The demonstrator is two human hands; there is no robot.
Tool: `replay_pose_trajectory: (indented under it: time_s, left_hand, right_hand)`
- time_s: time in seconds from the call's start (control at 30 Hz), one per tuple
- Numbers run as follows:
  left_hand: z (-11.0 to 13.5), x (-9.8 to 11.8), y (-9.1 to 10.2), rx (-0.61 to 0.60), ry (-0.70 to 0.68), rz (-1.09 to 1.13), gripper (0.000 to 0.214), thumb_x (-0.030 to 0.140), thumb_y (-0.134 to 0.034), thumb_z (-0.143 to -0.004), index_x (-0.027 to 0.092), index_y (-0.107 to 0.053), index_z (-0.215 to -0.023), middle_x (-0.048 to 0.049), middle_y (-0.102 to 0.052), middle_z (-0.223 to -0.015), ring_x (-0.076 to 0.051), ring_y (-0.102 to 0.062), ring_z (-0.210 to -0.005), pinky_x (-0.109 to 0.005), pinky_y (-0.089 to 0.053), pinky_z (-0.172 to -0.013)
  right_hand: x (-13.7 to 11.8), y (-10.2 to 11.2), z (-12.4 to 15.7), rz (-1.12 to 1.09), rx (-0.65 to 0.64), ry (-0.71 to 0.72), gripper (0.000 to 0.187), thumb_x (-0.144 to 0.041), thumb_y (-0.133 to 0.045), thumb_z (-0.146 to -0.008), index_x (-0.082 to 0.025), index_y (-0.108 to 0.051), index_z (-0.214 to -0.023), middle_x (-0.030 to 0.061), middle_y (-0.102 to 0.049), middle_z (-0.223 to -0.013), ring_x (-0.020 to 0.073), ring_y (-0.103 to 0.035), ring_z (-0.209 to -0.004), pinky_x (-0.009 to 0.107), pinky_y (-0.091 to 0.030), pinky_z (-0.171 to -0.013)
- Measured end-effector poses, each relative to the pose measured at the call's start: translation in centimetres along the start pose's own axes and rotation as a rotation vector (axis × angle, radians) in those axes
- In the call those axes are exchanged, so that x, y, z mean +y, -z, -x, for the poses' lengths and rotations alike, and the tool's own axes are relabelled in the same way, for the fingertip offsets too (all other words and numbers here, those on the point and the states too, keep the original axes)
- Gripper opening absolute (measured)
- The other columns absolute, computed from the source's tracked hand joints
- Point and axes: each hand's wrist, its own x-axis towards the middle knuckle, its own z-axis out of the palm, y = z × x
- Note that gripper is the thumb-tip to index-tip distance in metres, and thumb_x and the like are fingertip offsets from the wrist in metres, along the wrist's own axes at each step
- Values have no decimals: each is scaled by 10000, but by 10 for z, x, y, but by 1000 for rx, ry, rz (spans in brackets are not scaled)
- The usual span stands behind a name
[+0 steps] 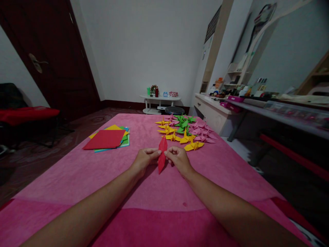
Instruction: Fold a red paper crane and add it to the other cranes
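A red folded paper (162, 158), long and pointed at both ends, is held upright over the middle of the pink-covered table. My left hand (146, 159) pinches its left side between thumb and fingers. From the other side, my right hand (178, 158) grips its right edge near the middle. Just beyond my hands lie several folded paper cranes: yellow cranes (194, 146) nearest, then green cranes (183, 123) and pink cranes (202, 130). Off to the left rests a stack of coloured paper sheets with a red sheet (105, 139) on top.
A pink cloth (144, 195) covers the table. Along the right stand a white drawer cabinet (213, 111) and a cluttered dresser top. A small white table (160, 98) holding small items is by the far wall, and a red-seated chair (28, 115) is at left.
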Motion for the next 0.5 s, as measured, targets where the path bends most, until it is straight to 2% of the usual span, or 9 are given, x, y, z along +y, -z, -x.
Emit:
replay_pose_trajectory:
  time_s: [0.23, 0.5]
  left_hand:
    - [5, 1, -6, -44, -13, 64, 399, 428, -754, -611, 95, -701, -824, -98, -697, -740, -159, -627, -604, -292, -487, -661]
    - [8, 1, -13, -35, -43, 7, 336, 443, -688, -681, 108, -666, -693, -49, -643, -633, -118, -557, -551, -234, -414, -578]
  right_hand:
    - [-5, -4, 3, -55, 28, -58, 245, -361, -624, -694, -158, -512, -616, -14, -586, -496, 73, -493, -356, 155, -346, -323]
    - [-5, -8, 5, -177, 0, -109, 293, -391, -661, -670, -163, -477, -661, 4, -638, -546, 106, -579, -393, 177, -441, -369]
